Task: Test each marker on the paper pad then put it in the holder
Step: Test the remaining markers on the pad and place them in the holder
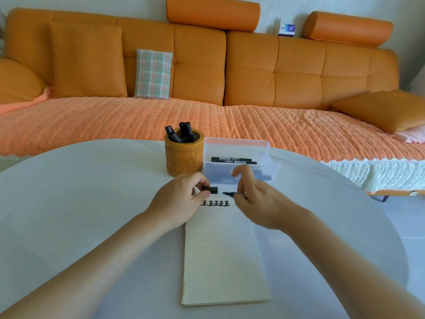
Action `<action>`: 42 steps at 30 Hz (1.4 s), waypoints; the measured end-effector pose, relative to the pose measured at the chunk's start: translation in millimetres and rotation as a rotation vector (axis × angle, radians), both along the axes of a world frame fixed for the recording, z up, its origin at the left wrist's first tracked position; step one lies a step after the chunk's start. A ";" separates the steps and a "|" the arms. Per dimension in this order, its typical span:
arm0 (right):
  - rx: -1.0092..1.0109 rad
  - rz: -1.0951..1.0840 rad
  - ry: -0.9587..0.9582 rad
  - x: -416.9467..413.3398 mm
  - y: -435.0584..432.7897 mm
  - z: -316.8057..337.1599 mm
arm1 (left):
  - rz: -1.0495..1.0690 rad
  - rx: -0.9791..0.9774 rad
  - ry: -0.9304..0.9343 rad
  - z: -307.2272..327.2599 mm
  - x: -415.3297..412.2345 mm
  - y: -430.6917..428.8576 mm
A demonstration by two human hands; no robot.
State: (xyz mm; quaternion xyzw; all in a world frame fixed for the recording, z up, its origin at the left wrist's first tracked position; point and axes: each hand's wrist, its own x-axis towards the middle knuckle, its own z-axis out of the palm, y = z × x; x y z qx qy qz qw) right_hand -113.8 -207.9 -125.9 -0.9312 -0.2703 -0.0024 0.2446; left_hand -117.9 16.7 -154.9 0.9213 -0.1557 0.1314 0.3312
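- We take this for a home living room: a long orange sofa runs along the far wall, with bolster headrests on its back.
- A plaid cushion leans on it.
- A woven orange throw with a white lace hem covers the seat.
- Our round white worktop stands near it, over a pale floor.

Pretty simple setup: a white rounded tabletop with a cream paper pad lying flat. Just past the pad's far-left corner stands a bamboo holder, and past its far-right corner a clear plastic box.
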 end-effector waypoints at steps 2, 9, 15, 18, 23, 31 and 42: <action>0.078 -0.002 0.033 3.9 -7.5 1.9 | 0.050 0.040 -0.043 -4.2 2.6 1.5; 0.435 -0.070 0.262 13.8 -11.5 -8.4 | 0.151 0.049 0.041 -19.3 23.2 6.8; 0.451 -0.021 0.303 15.0 -18.5 -12.6 | 0.148 0.059 0.200 -25.5 35.1 6.4; 0.506 0.026 0.313 11.1 -18.3 -16.4 | 0.114 0.099 0.227 -21.3 34.2 6.4; 0.774 -0.164 0.425 15.1 -14.6 -23.4 | 0.017 0.142 0.200 -16.7 24.6 0.0; 0.732 -0.284 0.397 20.9 -11.0 -34.7 | -0.100 0.206 0.178 -23.5 15.3 -5.5; 0.668 -0.248 0.363 20.6 -9.7 -41.0 | -0.121 0.088 0.220 -30.0 16.4 -5.0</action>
